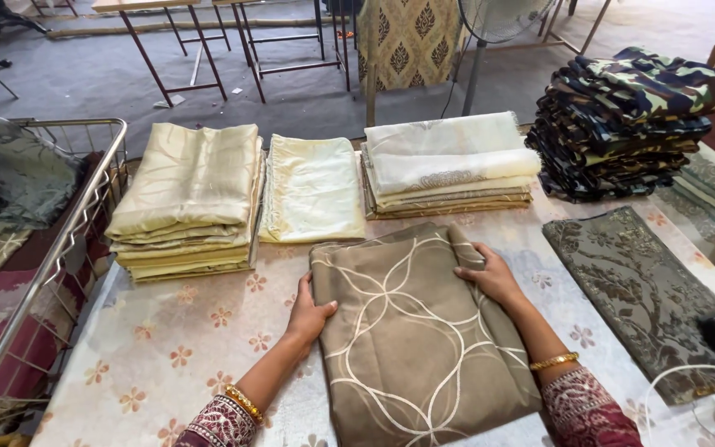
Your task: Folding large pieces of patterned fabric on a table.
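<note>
A folded tan cloth (411, 331) with a pattern of white curved lines lies in front of me on the table (159, 356). My left hand (308, 313) rests against its left edge, thumb on top. On its right upper part, my right hand (490, 276) lies flat with the fingers spread. Both wrists wear gold bangles and patterned maroon sleeves.
Behind the cloth stand a pile of cream folded fabric (188, 199), a single pale yellow piece (312, 189) and a beige pile (448, 165). A camouflage stack (626, 124) is at the back right, a dark grey brocade piece (639, 290) at right, a wire cart (51, 257) at left.
</note>
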